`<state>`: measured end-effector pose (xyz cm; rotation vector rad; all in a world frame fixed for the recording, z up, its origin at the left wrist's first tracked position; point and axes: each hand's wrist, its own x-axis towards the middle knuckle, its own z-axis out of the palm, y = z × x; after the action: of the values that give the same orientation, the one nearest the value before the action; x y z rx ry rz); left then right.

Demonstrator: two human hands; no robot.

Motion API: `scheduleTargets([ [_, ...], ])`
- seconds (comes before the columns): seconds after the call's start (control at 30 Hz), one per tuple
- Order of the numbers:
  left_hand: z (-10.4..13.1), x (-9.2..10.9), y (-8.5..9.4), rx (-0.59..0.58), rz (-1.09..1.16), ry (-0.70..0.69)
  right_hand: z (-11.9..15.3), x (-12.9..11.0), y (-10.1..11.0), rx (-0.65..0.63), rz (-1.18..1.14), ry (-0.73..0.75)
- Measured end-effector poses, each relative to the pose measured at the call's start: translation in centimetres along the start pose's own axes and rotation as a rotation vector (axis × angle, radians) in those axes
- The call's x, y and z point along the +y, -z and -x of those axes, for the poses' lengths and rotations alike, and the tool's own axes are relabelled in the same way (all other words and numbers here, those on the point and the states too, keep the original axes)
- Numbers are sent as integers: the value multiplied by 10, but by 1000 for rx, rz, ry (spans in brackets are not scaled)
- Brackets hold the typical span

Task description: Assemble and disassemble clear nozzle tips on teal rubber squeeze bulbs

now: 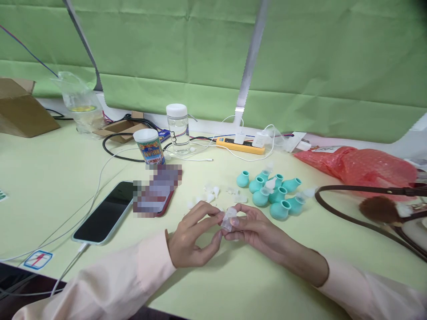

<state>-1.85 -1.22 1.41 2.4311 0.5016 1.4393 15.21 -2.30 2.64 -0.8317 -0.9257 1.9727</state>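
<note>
Sleeves: two, pale pink (110, 271), reaching in from the near edge over a pale yellow-green table (267, 280).

Hands: two. The right hand (258, 229) is pinching a cloudy plastic piece (229, 219) between thumb and fingers, holding it up just above the near middle of the table. The left hand (195, 240) is bringing forefinger and thumb to the left edge of that piece, their tips slightly apart; whether they are gripping it, one cannot tell.

Phones: two, both lying left of the hands. A black-screened phone (105, 213) is trailing a white cable (77, 252) from its near end; a red-edged phone (160, 191), partly blurred, is lying just beyond it.

Small whitish pieces (210, 195): several, lying scattered just beyond the hands.

Turquoise bulbs (280, 210): a cluster, sitting to the right of these; some are carrying cloudy tips, others are showing open mouths.

Brown strap (336, 218): one, curving in from the right.

Farther back: a patterned cup (150, 149) and a white-lidded bottle (178, 133) are standing near each other; a yellow power strip (243, 146) is holding white plugs; a red plastic bag (363, 166) is lying at right; a cardboard box (23, 109) is standing at far left.

Backdrop: green sheeting (173, 49), hanging behind everything.
</note>
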Motion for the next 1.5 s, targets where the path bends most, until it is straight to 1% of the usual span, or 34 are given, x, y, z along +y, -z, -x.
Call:
scheduleTargets([
  [0.13,1,2,1,-1,22,-2,1,1,0,17,11,-10],
  [0.2,1,4,3,-14,54,30,1,0,-1,21,18,-7],
  [0.23,0,4,4,-21,88,67,2,0,-1,20,26,-1],
  [0.27,-1,5,6,-27,136,121,2,-1,-1,20,40,12],
  [0.33,-3,6,7,-8,267,274,3,-1,-2,26,98,56],
  [0.43,-4,4,5,63,491,575,5,0,-5,37,229,130],
  [0.47,-5,2,4,64,572,675,5,0,-5,40,287,163],
  [0.53,-4,-2,1,15,749,842,6,3,-5,51,425,261],
  [0.6,-4,-5,0,-70,927,933,7,5,-5,87,579,400],
  [0.7,-3,-7,0,-186,1123,990,7,10,-3,142,726,581],
  [0.77,-3,-8,1,-241,1196,1018,6,12,-2,130,770,627],
  [0.83,-4,-8,2,-266,1231,1051,6,13,-2,96,807,629],
  [0.97,-5,-9,2,-249,1247,1112,6,12,-2,79,882,618],
  [1.07,-4,-9,3,-223,1192,1123,7,10,-3,83,942,610],
  [1.17,-3,-10,3,-171,1145,1149,9,2,-6,71,1059,596],
  [1.27,-3,-12,4,-150,1131,1144,17,-16,-6,67,1257,552],
  [1.37,-4,-13,4,-148,1118,1138,29,-40,3,67,1583,468],
  [1.43,-4,-13,4,-135,1117,1135,38,-55,12,145,1850,399],
  [1.5,-4,-14,4,-129,1132,1131,43,-66,21,284,2101,281],
])
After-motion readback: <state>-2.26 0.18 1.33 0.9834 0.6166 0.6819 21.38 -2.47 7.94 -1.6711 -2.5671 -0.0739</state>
